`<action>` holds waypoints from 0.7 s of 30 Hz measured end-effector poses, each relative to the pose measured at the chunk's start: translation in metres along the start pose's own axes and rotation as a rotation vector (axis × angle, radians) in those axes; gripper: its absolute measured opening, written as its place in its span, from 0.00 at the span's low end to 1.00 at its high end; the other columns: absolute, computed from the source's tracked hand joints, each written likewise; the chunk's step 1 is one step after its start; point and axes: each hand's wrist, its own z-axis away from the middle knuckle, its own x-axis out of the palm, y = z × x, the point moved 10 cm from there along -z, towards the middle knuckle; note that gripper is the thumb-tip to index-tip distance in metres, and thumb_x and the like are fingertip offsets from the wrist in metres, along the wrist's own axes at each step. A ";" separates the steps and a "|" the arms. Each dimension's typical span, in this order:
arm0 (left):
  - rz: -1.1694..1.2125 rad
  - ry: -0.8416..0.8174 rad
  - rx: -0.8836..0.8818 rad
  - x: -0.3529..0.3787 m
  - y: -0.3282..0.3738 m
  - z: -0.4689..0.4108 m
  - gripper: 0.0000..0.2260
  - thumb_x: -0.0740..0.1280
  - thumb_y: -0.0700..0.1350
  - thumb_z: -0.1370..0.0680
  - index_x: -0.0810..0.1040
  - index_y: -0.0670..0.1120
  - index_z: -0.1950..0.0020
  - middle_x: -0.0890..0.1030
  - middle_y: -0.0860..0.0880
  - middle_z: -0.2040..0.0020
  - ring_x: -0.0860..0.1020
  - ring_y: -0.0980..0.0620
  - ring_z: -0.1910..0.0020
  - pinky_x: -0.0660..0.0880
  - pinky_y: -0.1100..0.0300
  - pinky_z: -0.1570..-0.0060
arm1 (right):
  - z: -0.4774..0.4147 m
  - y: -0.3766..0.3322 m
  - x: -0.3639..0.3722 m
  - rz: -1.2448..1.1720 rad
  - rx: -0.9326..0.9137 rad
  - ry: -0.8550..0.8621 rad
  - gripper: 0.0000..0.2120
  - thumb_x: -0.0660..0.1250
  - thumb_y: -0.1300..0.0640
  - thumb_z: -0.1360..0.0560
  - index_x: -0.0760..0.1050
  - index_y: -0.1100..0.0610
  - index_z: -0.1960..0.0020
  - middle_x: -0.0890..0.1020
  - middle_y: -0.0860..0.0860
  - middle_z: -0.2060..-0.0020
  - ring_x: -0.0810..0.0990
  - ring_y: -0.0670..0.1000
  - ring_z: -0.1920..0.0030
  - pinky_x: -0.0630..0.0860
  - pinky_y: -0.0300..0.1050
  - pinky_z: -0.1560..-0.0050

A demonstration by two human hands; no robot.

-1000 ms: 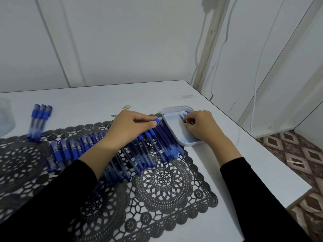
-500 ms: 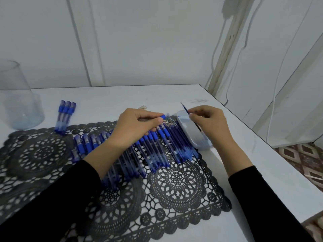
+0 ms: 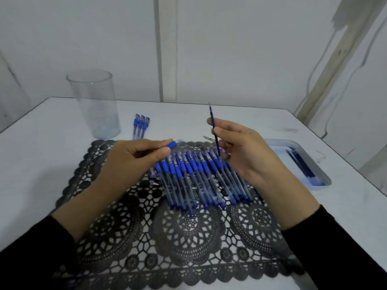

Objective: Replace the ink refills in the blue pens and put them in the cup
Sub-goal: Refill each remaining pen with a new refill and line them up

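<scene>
**Fingers [image 3: 225, 127] clamped on a bare refill, with an open pen waiting**

Fingers of the right hand [image 3: 247, 151] pinch a thin blue ink refill [image 3: 213, 126] low on its shaft, so that most of its length stands free and nearly upright above the far edge of the black lace-pattern mat [image 3: 188, 237]. The left hand [image 3: 134, 162] has thumb and forefinger closed round a clear-barrelled pen with a blue rubber grip [image 3: 172, 145]. Only the grip end shows, and it points toward the refill over the far middle of the mat. The two parts are apart and not yet joined.

The likely next step is threading the refill into the barrel, and that is where trouble may start. Held so low, the long free end can waver and miss the narrow opening. Pushed off-line, it may bend. The greyish tip seems to point up and away from the pen, so the refill probably needs turning first, and a loose pinch during that turn could drop it.

Both hands hover directly over the row of blue pens [image 3: 201, 178] lying across the middle of the mat. A dropped refill would land among them and be hard to pick out, and a lowered wrist could set them rolling.

The tall clear cylindrical cup [image 3: 94, 105] stands on the white counter [image 3: 240, 116] beyond the mat's far left corner. It looks light, and a careless reach could tip it.
</scene>
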 end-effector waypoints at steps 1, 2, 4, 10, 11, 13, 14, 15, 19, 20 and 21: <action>0.008 0.019 -0.002 -0.007 -0.002 0.004 0.10 0.74 0.42 0.27 0.84 0.54 0.48 0.86 0.58 0.57 0.85 0.56 0.58 0.80 0.65 0.53 | 0.000 0.003 0.007 -0.009 0.002 -0.019 0.10 0.66 0.63 0.23 0.84 0.53 0.48 0.82 0.42 0.61 0.66 0.45 0.64 0.62 0.39 0.65; 0.015 0.036 -0.004 -0.014 -0.004 0.006 0.10 0.74 0.42 0.27 0.84 0.52 0.47 0.86 0.54 0.58 0.85 0.50 0.60 0.82 0.59 0.54 | 0.000 0.006 0.013 -0.018 0.005 -0.029 0.10 0.67 0.63 0.23 0.84 0.53 0.49 0.82 0.42 0.61 0.67 0.45 0.64 0.62 0.40 0.65; 0.027 0.060 -0.015 -0.021 -0.008 0.010 0.10 0.74 0.42 0.27 0.85 0.51 0.47 0.87 0.50 0.59 0.83 0.41 0.62 0.81 0.52 0.56 | 0.001 0.014 0.019 -0.037 0.010 -0.029 0.09 0.66 0.63 0.23 0.84 0.53 0.48 0.81 0.44 0.59 0.68 0.45 0.64 0.64 0.39 0.65; -0.002 -0.016 -0.007 -0.017 -0.009 0.018 0.11 0.73 0.44 0.27 0.85 0.48 0.45 0.86 0.57 0.57 0.83 0.58 0.60 0.80 0.65 0.55 | 0.003 0.022 0.018 -0.067 -0.022 0.026 0.07 0.66 0.62 0.22 0.80 0.53 0.48 0.80 0.47 0.57 0.70 0.45 0.65 0.65 0.40 0.64; 0.001 -0.026 -0.003 -0.016 -0.009 0.019 0.11 0.73 0.44 0.27 0.85 0.47 0.45 0.86 0.58 0.58 0.83 0.61 0.60 0.78 0.68 0.56 | 0.003 0.020 0.017 -0.068 -0.040 0.036 0.06 0.66 0.61 0.22 0.79 0.53 0.50 0.80 0.47 0.57 0.70 0.44 0.65 0.65 0.40 0.64; -0.009 -0.035 0.012 -0.015 -0.009 0.019 0.11 0.73 0.43 0.27 0.85 0.46 0.44 0.86 0.57 0.55 0.83 0.62 0.56 0.77 0.70 0.54 | 0.006 0.016 0.013 -0.066 -0.078 0.068 0.05 0.66 0.61 0.22 0.79 0.52 0.51 0.80 0.48 0.56 0.70 0.44 0.64 0.65 0.40 0.64; -0.014 -0.037 0.020 -0.015 -0.009 0.019 0.11 0.74 0.44 0.27 0.85 0.46 0.44 0.86 0.56 0.54 0.83 0.62 0.55 0.77 0.70 0.53 | 0.007 0.014 0.010 -0.074 -0.093 0.092 0.05 0.66 0.61 0.22 0.78 0.53 0.51 0.80 0.48 0.55 0.70 0.45 0.64 0.65 0.39 0.64; -0.017 -0.038 0.024 -0.015 -0.009 0.019 0.12 0.74 0.44 0.27 0.85 0.46 0.44 0.86 0.56 0.54 0.83 0.61 0.54 0.77 0.69 0.52 | 0.008 0.013 0.008 -0.087 -0.106 0.115 0.04 0.66 0.61 0.22 0.78 0.53 0.51 0.80 0.49 0.54 0.70 0.45 0.63 0.65 0.39 0.64; -0.019 -0.040 0.028 -0.015 -0.011 0.018 0.12 0.74 0.44 0.27 0.85 0.47 0.44 0.86 0.55 0.54 0.84 0.60 0.54 0.78 0.68 0.52 | 0.010 0.010 0.001 -0.125 -0.127 0.168 0.03 0.67 0.60 0.22 0.77 0.53 0.52 0.78 0.50 0.52 0.69 0.45 0.63 0.66 0.39 0.63; -0.015 -0.042 0.030 -0.014 -0.012 0.018 0.12 0.74 0.45 0.28 0.85 0.47 0.44 0.86 0.55 0.54 0.84 0.60 0.55 0.78 0.68 0.52 | 0.011 0.010 0.000 -0.125 -0.128 0.175 0.03 0.67 0.60 0.22 0.77 0.53 0.52 0.78 0.51 0.52 0.69 0.45 0.63 0.66 0.39 0.63; -0.008 -0.044 0.031 -0.014 -0.012 0.018 0.12 0.74 0.45 0.28 0.85 0.47 0.45 0.87 0.55 0.54 0.84 0.59 0.55 0.78 0.67 0.52 | 0.011 0.010 0.000 -0.123 -0.131 0.180 0.03 0.67 0.60 0.22 0.77 0.53 0.53 0.78 0.51 0.52 0.69 0.45 0.63 0.66 0.39 0.63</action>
